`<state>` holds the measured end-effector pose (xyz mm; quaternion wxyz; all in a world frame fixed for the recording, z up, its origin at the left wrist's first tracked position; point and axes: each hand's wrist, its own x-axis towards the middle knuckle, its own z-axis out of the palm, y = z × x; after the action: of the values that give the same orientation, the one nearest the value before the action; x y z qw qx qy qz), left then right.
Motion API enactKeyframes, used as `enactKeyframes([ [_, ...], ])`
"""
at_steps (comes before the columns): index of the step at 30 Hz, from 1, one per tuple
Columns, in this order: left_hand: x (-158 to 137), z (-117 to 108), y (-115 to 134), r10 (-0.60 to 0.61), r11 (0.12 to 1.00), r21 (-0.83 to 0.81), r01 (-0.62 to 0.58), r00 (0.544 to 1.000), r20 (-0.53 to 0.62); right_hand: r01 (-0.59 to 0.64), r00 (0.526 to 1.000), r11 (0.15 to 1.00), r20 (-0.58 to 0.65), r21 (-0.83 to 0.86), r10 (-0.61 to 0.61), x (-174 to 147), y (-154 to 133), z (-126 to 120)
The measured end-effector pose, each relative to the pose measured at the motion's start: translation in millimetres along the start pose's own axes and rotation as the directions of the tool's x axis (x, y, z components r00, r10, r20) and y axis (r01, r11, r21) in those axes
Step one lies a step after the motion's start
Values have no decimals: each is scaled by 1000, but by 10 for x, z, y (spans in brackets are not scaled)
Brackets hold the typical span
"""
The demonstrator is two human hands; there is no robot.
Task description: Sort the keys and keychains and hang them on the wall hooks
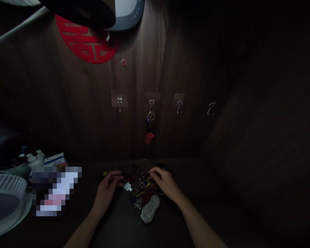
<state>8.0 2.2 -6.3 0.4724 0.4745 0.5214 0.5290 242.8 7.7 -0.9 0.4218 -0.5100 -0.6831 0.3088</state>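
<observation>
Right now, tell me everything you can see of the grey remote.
The grey remote is a rounded, elongated handset, apparently plastic, with several raised buttons; dim light hides their markings. It lies button side up on the dark surface, slanted, its far end toward the right. It sits at the near side of the jumbled small items, apparently against them. Neither the left hand nor the right hand touches it.

Key pile (145, 193) between left hand (110, 184) and right hand (165, 179), remote (150, 209) at its near edge, wall hooks (179, 102) behind.
</observation>
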Motion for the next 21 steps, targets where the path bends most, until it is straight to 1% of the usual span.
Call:
enactKeyframes([
  [2, 12, -16, -35, 32, 998, 53, -32, 999, -8, 12, 1000, 999, 20, -37, -12, 2, -9, -22],
  [3, 12, -17, -51, 56, 994, 91, -56, 998, 7, 21, 999, 998, 25, -57, -20, 1, -13, -32],
  [6, -11, 4, -91, 137, 960, 229, -159, 985, 109, 68, 998, 990, 23, -126, -65, -6, -9, -46],
  [9, -40, 33, -118, 198, 904, 341, -259, 959, 205, 101, 995, 977, 40, -188, -95, -16, 18, -35],
  [15, -47, 33, -170, 243, 772, 513, -375, 920, 308, 113, 992, 940, 93, -321, -88, -35, -1, -35],
  [18, -44, 12, -191, 260, 723, 565, -397, 915, 310, 107, 992, 893, 100, -438, -70, -44, -43, -54],
  [21, -40, -12, -191, 278, 713, 595, -372, 928, 248, 78, 996, 850, 84, -521, -40, -48, -65, -75],
])
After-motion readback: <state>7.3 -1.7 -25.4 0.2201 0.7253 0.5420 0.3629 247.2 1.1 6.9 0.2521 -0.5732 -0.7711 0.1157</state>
